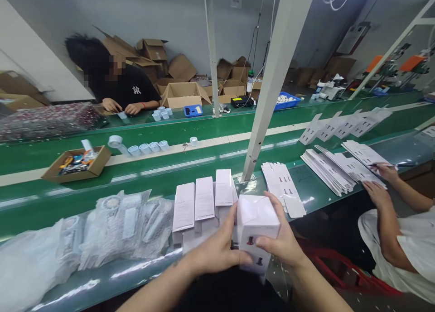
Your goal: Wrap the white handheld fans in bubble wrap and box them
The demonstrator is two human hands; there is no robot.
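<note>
Both hands hold one small white carton (256, 221) above the near edge of the green workbench (312, 189), just in front of the person's body. The left hand (214, 251) wraps the carton's left side, fingers curled and pressed against it, the thumb reaching across the lower front face. The right hand (283, 239) clasps the right side — its fingers lie close together along the upper right edge, and the thumb presses the front near a small dark printed figure. The carton is tilted, its top panel facing the camera. Just behind it, touching or nearly touching, stands a cluster of upright white boxes (204, 203) near the bench's near edge. To the left of these, along the same edge, lie clear plastic bags (129, 226) holding pale items. To the right, beside a slanted metal post (272, 85), sits a short stack of flat die-cut blanks (282, 185). Further right, a co-worker's hand (375, 192) rests on a fanned stack of flat blanks (329, 167); the other hand (387, 170) grips a pen. Beyond the bench runs a green conveyor belt (204, 140) carrying a cardboard tray (77, 163) of mixed parts and a row of small white rolls (149, 146). At the far side, another person (118, 83) sits among open cardboard boxes (183, 92).
</note>
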